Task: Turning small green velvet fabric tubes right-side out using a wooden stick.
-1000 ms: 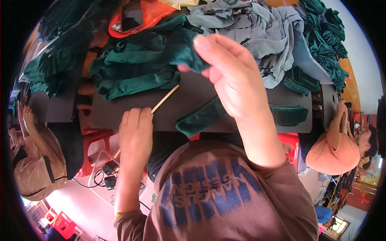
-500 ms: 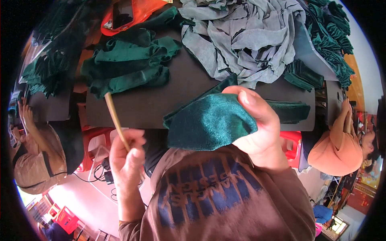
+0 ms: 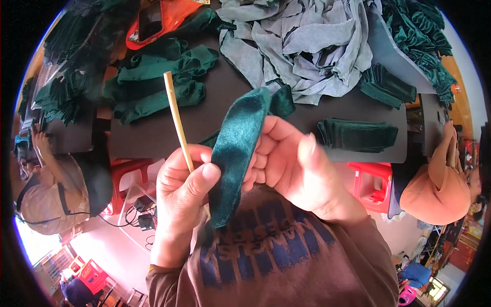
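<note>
In front of my chest, a dark green velvet strip point(image 3: 236, 140) stands on a slant, its nap shining. My left hand point(image 3: 184, 187) is closed, its thumb pressed on the strip's left edge. The same hand grips a thin wooden stick point(image 3: 175, 115) that points up and away. My right hand point(image 3: 299, 171) is to the right of the strip, thumb stretched out and palm bare. Its curled fingertips reach the strip's right edge, partly hidden there. More green velvet point(image 3: 282, 102) shows behind the strip, mostly covered by it.
Grey fabric pieces point(image 3: 307, 46) heap at the table's far side. Flattened velvet stacks point(image 3: 358, 134) lie to the right, loose velvet tubes point(image 3: 158, 92) to the left. A phone point(image 3: 150, 23) rests on an orange bag point(image 3: 176, 15). Co-workers sit at both sides; red stools point(image 3: 369, 187) flank me.
My left hand has come right and up with the stick and now pinches the velvet. The velvet has turned from broad and flat to a narrow upright strip. My right thumb has lifted off it.
</note>
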The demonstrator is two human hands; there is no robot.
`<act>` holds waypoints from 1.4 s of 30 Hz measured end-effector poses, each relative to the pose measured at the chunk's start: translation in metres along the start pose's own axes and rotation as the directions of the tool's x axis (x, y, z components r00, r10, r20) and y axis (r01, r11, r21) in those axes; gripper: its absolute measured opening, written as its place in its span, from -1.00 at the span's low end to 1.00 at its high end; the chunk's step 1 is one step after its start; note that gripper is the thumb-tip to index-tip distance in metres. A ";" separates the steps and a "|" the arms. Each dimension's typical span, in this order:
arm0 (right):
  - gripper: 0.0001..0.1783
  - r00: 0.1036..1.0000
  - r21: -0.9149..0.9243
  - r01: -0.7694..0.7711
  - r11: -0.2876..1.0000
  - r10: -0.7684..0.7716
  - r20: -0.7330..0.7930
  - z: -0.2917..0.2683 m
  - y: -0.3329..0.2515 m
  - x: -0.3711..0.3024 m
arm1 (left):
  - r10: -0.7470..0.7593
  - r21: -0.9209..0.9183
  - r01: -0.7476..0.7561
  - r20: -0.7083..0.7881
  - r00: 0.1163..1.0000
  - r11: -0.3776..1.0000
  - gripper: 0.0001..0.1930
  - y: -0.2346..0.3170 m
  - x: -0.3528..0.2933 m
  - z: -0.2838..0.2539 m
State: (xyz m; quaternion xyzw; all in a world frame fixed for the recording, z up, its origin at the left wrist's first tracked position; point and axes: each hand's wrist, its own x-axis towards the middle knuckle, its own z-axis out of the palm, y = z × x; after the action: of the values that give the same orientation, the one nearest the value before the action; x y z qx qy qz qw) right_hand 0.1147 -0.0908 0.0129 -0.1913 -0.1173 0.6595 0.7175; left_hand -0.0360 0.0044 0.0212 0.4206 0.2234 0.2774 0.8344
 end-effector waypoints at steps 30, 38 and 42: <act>-0.72 0.982 -0.423 0.000 0.906 -0.081 -0.172 0.008 0.004 0.001 | -0.152 0.027 0.162 -0.226 0.962 0.986 -0.80 -0.015 -0.003 0.011; -0.85 0.975 -0.390 0.079 0.917 -0.152 -0.160 -0.001 0.015 0.003 | 0.095 0.308 -0.041 -0.163 0.982 0.950 -0.65 -0.014 -0.011 0.003; -0.86 0.977 -0.304 0.039 0.952 -0.100 -0.189 -0.003 0.010 0.003 | 0.047 0.472 -0.318 0.501 0.864 0.822 -0.60 0.005 -0.007 -0.003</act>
State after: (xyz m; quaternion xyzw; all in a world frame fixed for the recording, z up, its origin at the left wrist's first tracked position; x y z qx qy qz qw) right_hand 0.1072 -0.0880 0.0060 -0.3593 -0.1488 0.5855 0.7113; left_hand -0.0443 0.0041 0.0252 0.7121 0.0413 0.1745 0.6788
